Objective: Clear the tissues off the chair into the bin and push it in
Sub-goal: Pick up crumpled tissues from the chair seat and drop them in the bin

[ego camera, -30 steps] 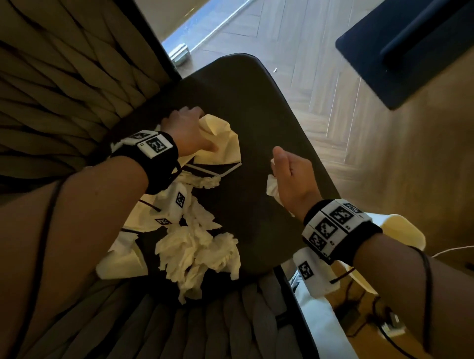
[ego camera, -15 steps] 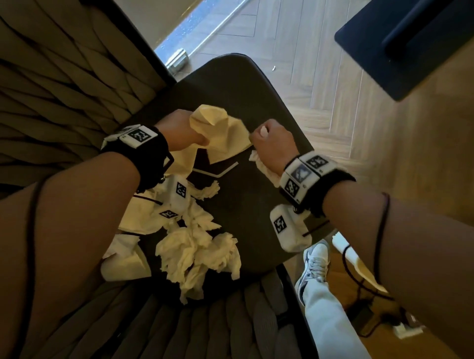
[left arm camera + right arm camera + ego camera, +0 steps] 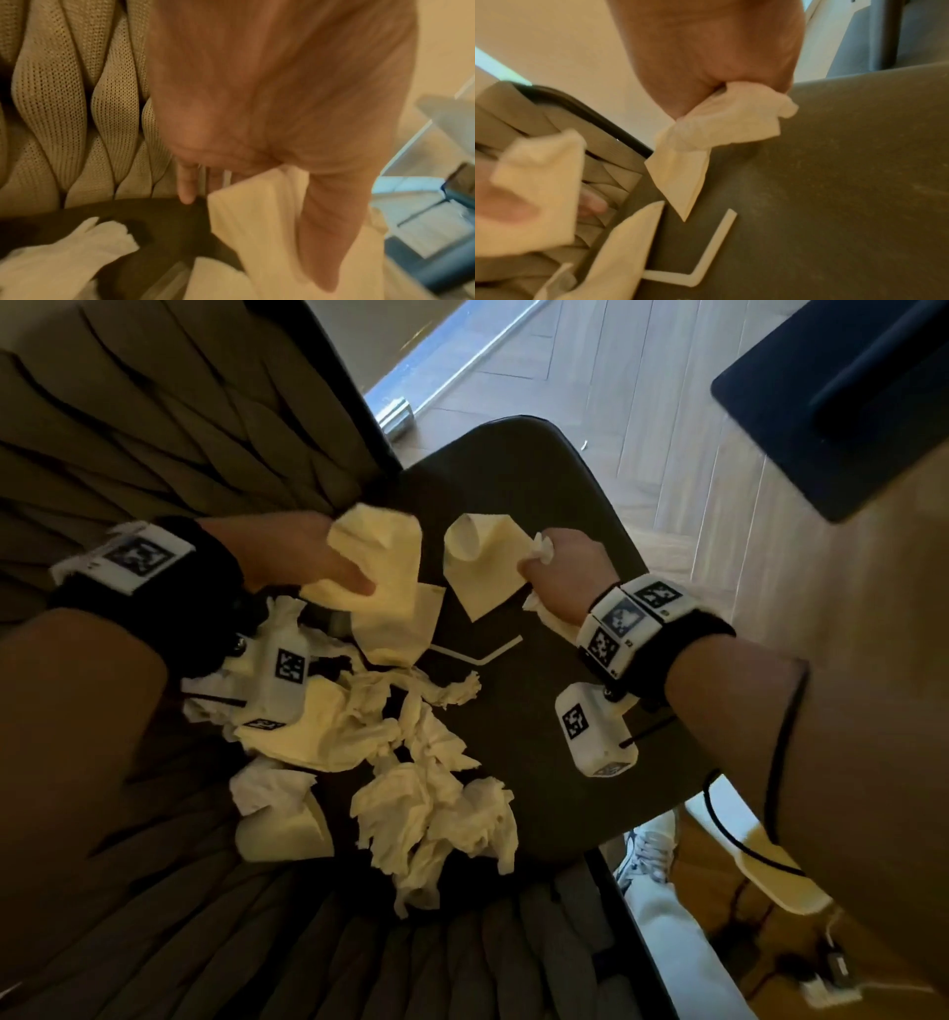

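Scene: view from the head, looking down on a dark chair seat (image 3: 539, 516) with a woven beige back (image 3: 154, 428) to its left.
Left hand (image 3: 298, 552): at the back edge of the seat, fingers and thumb closed on a cream tissue (image 3: 380, 557) that hangs below the hand.
Right hand (image 3: 565, 567): over the middle of the seat, clenched on a second tissue (image 3: 482, 562); the wrist view shows it bunched in the fist with a folded corner pointing down, clear of the seat.
Tissue pile (image 3: 411, 788): many crumpled white and cream tissues lie on the near part of the seat, below both hands.
Straw (image 3: 477, 654): a bent white straw lies flat on the seat, between the hands and the pile.
Bin: not seen in any view.
Floor (image 3: 642, 428): pale wood, past the far edge of the seat.
Progress: early, by my reading. Two tissues are lifted but not binned; most of the litter is still on the seat.
Left to do: carry the held tissues to the bin, gather the pile, then push the chair in.
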